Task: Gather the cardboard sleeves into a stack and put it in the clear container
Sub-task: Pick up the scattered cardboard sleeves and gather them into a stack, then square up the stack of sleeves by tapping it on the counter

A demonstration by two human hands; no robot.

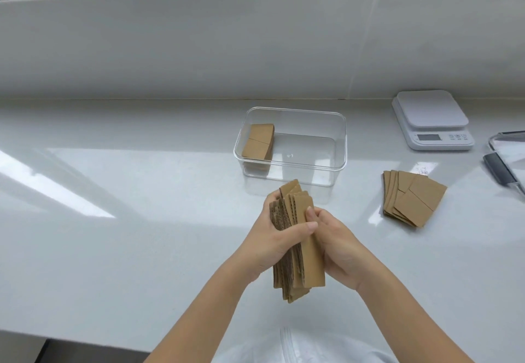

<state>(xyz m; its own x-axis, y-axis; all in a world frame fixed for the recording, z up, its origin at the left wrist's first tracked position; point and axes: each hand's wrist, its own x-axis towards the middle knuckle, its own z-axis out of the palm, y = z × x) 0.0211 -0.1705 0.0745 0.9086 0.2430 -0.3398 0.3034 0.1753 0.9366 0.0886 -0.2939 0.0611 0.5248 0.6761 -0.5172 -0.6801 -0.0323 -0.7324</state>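
Both hands hold an uneven stack of brown cardboard sleeves (295, 212) on edge above the white counter, just in front of the clear container (338, 161). My left hand (272, 240) wraps the stack from the left, thumb across its front. My right hand (338, 246) presses it from the right. A short stack of sleeves (258, 142) stands on edge inside the container's left end. Several more sleeves (412, 198) lie fanned flat on the counter to the right.
A white kitchen scale (431, 119) stands at the back right. A clear lid with a grey clip (502, 164) lies at the right edge. A white wall rises behind the counter, whose front edge runs along the bottom left.
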